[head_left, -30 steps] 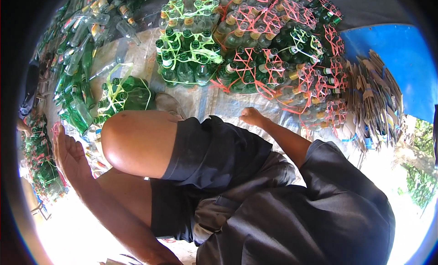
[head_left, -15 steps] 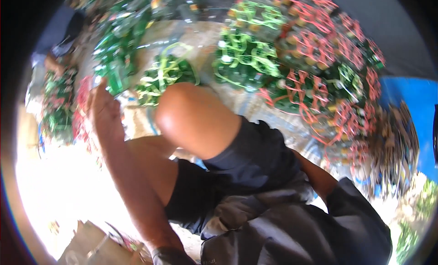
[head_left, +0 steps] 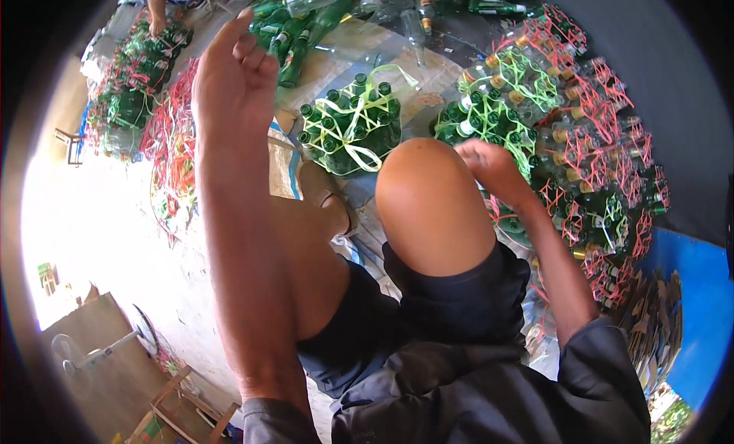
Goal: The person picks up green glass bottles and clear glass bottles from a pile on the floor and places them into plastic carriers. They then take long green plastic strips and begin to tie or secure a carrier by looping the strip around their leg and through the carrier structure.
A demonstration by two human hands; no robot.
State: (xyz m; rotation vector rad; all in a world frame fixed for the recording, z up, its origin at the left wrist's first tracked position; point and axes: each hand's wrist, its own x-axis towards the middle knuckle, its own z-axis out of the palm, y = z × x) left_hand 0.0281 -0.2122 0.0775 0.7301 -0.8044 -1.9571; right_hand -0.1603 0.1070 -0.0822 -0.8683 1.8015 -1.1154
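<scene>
My left hand [head_left: 237, 73] is raised in front of loose green bottles [head_left: 294, 42], index finger stretched, the others loosely bent, with nothing visible in them. My right hand [head_left: 482, 161] is just right of my bare knee [head_left: 428, 199], fingers curled and partly hidden; what they hold, if anything, I cannot make out. Beyond the knee a bundle of green bottles [head_left: 348, 119] stands tied with pale green straps, a loop on top. More strapped bottles [head_left: 489, 111] stand behind my right hand.
Pink-strapped bundles [head_left: 589, 161] line the right, beside stacked cardboard [head_left: 650, 322] and a blue panel [head_left: 696, 306]. A red strap heap [head_left: 168, 130] is at left. A co-worker's bare limb [head_left: 157, 12] shows top left. A wheeled metal frame [head_left: 107, 352] lies lower left.
The view has turned left, shifting the bottles rightward. My left hand has risen higher in view; my right hand, hidden half a second ago, shows again beside the knee.
</scene>
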